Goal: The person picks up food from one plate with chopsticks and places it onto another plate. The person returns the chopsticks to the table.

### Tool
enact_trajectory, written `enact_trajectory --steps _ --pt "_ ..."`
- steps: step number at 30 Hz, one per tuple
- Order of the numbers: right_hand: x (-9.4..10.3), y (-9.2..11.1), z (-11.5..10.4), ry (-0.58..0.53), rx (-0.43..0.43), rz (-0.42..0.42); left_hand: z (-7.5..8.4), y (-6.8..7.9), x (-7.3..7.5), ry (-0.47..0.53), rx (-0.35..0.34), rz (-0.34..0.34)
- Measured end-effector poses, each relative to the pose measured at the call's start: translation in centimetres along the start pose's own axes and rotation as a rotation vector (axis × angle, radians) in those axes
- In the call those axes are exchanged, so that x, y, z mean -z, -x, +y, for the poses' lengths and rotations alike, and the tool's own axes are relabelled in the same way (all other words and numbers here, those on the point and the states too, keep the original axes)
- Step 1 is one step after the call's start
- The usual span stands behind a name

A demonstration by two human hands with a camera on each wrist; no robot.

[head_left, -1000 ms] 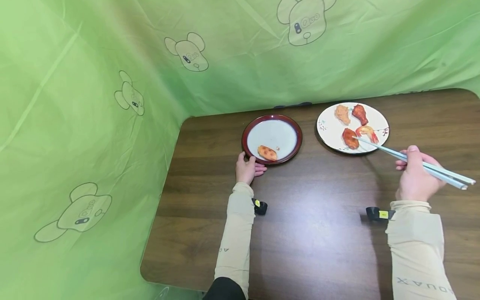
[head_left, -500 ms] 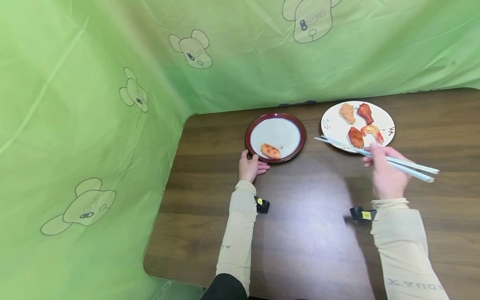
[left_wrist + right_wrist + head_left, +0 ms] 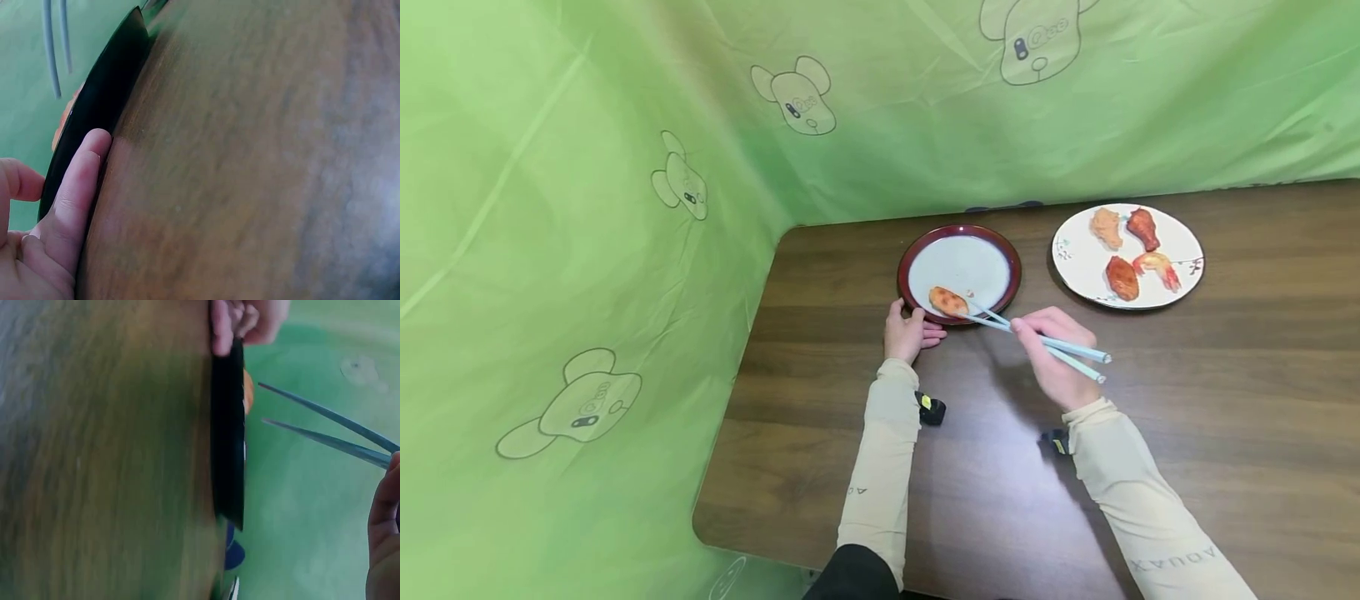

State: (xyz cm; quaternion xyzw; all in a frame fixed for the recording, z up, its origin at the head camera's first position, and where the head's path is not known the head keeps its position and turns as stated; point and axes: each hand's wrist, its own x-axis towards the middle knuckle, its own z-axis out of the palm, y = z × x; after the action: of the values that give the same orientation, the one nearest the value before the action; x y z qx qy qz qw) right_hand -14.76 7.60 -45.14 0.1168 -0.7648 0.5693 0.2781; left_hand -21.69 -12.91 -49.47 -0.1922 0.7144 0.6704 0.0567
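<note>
My left hand holds the near-left edge of a red-rimmed white plate. In the left wrist view, the fingers lie along the plate's dark underside, the thumb at its edge. An oval, orange-brown piece of food with dark spots lies near the plate's front rim. My right hand grips pale blue chopsticks. Their spread tips are over the plate at the food's right end; in the right wrist view, the chopsticks stand off from the food, with nothing between them.
At the back right, a white patterned plate bears a pale drumstick, a red-brown drumstick, a glazed wing and a shrimp. Green cloth hangs behind and left of the wooden table.
My right hand has carried the chopsticks leftward, from the glazed wing on the white plate to above the red-rimmed plate. The left hand keeps its hold on that plate. The view has shifted slightly.
</note>
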Motion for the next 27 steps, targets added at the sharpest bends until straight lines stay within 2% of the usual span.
enact_trajectory --steps 7,12,22,27 --pt "-1.5 0.0 0.0 -0.035 0.245 -0.071 0.0 0.0 0.0 0.0 -0.001 0.013" --pt "-2.2 -0.4 0.1 0.019 0.338 -0.123 0.1 0.0 0.1 0.003 -0.006 0.018" --pt "-3.3 -1.2 0.0 0.05 0.396 -0.187 0.0 -0.1 0.1 0.007 -0.014 0.005" --pt "-3.8 -1.8 0.1 0.09 0.301 -0.127 -0.1 -0.3 0.1 0.004 -0.009 0.005"
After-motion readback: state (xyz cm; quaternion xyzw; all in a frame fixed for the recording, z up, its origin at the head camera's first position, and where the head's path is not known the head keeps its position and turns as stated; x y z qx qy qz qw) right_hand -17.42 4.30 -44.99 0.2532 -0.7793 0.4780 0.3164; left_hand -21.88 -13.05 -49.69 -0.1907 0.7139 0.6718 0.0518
